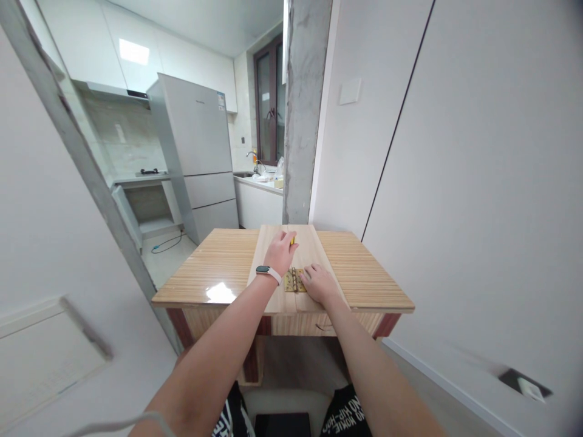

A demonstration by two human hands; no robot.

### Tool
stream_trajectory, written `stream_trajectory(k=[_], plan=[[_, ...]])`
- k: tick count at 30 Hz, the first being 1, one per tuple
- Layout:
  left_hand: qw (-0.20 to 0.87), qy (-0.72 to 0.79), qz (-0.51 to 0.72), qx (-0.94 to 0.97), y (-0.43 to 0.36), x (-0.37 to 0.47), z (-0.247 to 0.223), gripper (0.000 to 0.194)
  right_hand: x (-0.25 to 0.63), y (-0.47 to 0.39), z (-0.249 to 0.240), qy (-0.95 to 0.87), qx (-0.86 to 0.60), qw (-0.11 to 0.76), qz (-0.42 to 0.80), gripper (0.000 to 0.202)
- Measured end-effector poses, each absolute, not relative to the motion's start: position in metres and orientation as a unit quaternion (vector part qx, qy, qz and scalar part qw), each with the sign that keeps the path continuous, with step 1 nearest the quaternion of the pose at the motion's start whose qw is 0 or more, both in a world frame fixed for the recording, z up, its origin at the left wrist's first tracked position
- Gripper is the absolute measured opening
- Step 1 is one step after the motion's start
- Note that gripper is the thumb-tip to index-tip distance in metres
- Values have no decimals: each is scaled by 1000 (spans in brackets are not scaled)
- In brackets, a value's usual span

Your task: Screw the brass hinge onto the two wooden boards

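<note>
Pale wooden boards (312, 243) with a seam down the middle lie on the table. Across that seam, near the front, rests a brass-coloured hinge (294, 281). My left hand (279, 250), with a banded watch on its wrist, is closed over a small yellow item (293, 240) beyond the hinge. Only a bit of the yellow item shows, so its kind cannot be made out. Bent fingertips of my right hand (319, 283) touch the hinge's right leaf, and the palm side rests on the board.
The boards lie on a wood-grain table (204, 261) with a drawer front (300, 325) below. White wall panels (446, 182) rise at the right. Behind stand a grey refrigerator (200, 133) and a sink counter (257, 197). A cable (166, 244) lies on the floor.
</note>
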State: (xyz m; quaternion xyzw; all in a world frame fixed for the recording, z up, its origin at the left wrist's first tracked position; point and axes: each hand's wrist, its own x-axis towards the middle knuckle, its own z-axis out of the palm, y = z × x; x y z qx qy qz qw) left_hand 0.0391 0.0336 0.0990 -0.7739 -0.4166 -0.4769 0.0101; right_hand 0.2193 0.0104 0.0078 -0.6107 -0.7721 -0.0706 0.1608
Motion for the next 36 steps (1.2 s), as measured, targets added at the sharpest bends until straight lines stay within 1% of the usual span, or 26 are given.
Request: stream_trajectory(k=[4,9,13,17,21,27,30,36], plan=[[4,-411,-480,-775,36,41,95,37,220,12,7,-774,-611,154,-65,38],[-7,-397,-482,-781,37,41,95,43,222,17,0,-770,-612,166,-70,44],[17,-395,-487,-779,35,39,99,36,223,19,-3,-777,-602,167,-84,43],[11,-403,-500,-766,35,40,100,29,223,18,-3,-779,-599,165,-86,43],[13,-400,-505,-765,36,41,98,30,223,18,-3,-777,-604,159,-81,44],[4,-403,-507,-762,39,40,93,38,223,18,-3,-775,-607,154,-82,44],[-10,-399,-504,-766,41,41,92,36,223,18,-3,-774,-610,152,-80,44],[3,-405,-502,-764,37,42,94,30,223,19,-4,-777,-605,155,-83,45]])
